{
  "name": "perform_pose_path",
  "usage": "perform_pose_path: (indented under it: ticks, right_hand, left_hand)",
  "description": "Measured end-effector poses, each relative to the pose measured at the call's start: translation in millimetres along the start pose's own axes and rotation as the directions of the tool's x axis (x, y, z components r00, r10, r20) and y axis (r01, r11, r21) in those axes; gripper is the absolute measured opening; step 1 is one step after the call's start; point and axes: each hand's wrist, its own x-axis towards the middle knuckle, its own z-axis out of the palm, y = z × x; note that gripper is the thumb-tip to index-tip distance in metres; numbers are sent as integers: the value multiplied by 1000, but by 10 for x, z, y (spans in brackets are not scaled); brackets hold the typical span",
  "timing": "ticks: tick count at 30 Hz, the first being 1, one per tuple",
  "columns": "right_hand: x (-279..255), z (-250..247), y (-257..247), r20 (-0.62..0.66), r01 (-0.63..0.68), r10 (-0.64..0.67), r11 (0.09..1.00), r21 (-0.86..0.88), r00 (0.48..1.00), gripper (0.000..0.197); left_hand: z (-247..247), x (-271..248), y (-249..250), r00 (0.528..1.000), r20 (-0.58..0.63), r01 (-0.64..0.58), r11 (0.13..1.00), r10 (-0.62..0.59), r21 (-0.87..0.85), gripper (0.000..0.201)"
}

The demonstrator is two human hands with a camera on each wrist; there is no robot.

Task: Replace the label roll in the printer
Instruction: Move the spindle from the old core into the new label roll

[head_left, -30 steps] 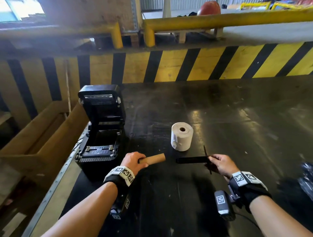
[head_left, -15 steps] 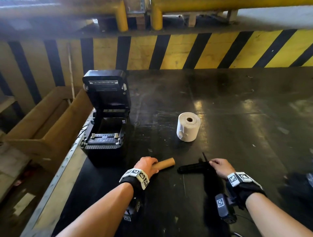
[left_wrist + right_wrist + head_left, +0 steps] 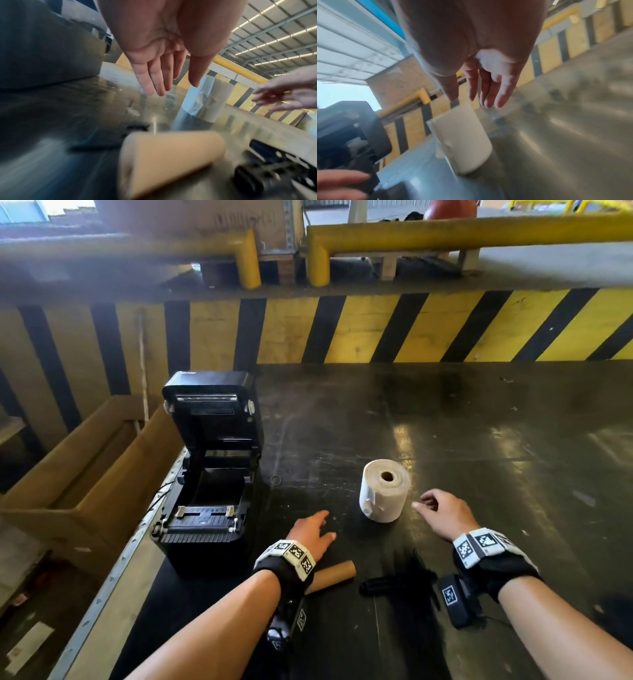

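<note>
Scuffed black tabletop (image 3: 445, 440) | cylindrical white label roll (image 3: 384, 495) upright | cardboard core (image 3: 334, 575) lying

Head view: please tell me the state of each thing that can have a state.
Printer: lid open, bay empty.
New roll: upright on table, untouched.
Old core: lying on table, released.
Spindle: lying on table, bare.
Left hand: open, empty.
Right hand: open, empty.
</note>
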Motion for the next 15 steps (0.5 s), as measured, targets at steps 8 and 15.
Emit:
perform_pose_path:
  ticks: [8, 15]
  right_hand:
    - [541, 136, -606, 94, 182, -170, 972, -146, 981, 68]
    - [709, 363, -560, 131, 133, -107, 967, -217, 986, 82]
  left_hand:
    - [-17, 758, 430, 998, 70, 18, 984, -6, -176, 57]
    - [147, 976, 553, 982, 148, -79, 970, 115, -230, 58]
